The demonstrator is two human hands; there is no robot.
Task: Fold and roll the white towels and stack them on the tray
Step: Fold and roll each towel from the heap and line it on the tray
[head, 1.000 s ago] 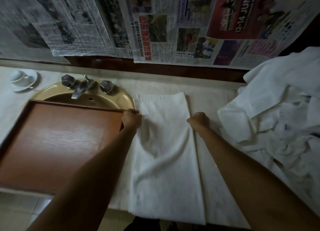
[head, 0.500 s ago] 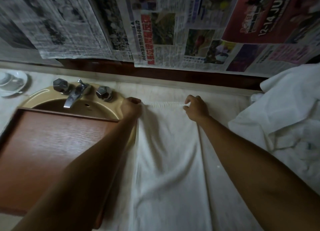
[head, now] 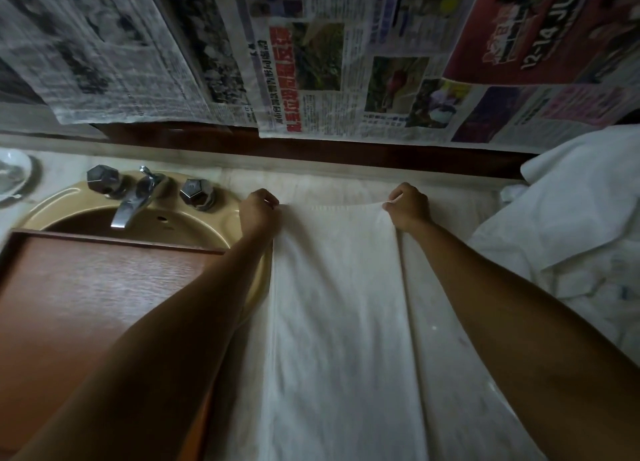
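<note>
The left hand (head: 259, 210) curls round the far left corner of the white towel (head: 337, 308), at about 11 o'clock from the picture's middle; its knuckles face up and the fingertips are hidden. The right hand (head: 408, 207) pinches the far right corner at about 1 o'clock, thumb and fingers closed on the hem. Between the two hands the towel's far edge runs in a taut, nearly straight line. From there the towel lies as a long folded strip on the pale counter (head: 446, 190), running toward 6 o'clock between the two forearms.

At 9 o'clock the brown wooden tray (head: 86, 287) lies over the near part of the tan sink (head: 194, 225), just beside the towel. The chrome faucet (head: 133, 201) with its two knobs stands at 10 o'clock. A heap of loose white towels (head: 571, 225) fills 3 o'clock. Newspaper sheets (head: 311, 62) hang across the wall at 12 o'clock. A white dish (head: 14, 176) sits at the far left edge.
</note>
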